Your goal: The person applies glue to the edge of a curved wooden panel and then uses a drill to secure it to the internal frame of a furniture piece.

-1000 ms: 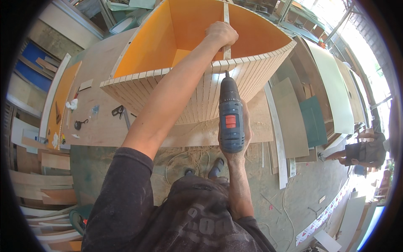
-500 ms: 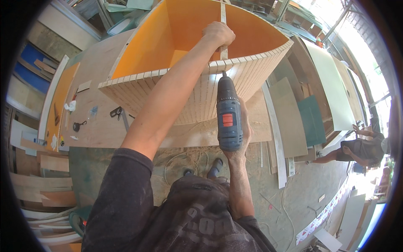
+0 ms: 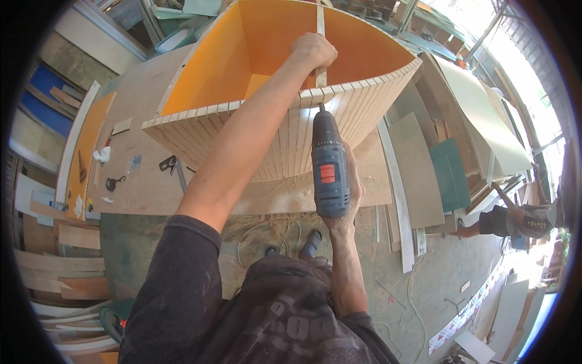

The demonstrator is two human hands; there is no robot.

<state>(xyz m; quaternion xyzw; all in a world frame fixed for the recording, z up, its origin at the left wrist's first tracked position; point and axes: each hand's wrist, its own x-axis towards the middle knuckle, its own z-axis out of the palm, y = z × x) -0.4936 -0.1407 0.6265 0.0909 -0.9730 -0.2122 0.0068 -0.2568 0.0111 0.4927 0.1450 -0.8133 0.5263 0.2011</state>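
In my right hand I grip a cordless drill, dark blue-grey with a red patch. Its bit meets the outer face just under the rim of a large curved wooden shell, slatted outside and orange inside. A light spot shows beside the bit. Reaching over that rim, my left hand is closed around a narrow wooden strip that crosses the shell's open top and meets the rim above the drill. My left fingertips are partly hidden behind the hand.
The shell stands on a plywood-topped table. A tape measure, a black clamp-like tool and white crumpled paper lie at left. Leaning boards fill the right side. Another person handles a pale sheet there. A cord trails over the floor.
The drill and my left hand have barely shifted. At the right, the other person has moved an arm, and the pale sheet's lower end has swung rightward, away from the stack.
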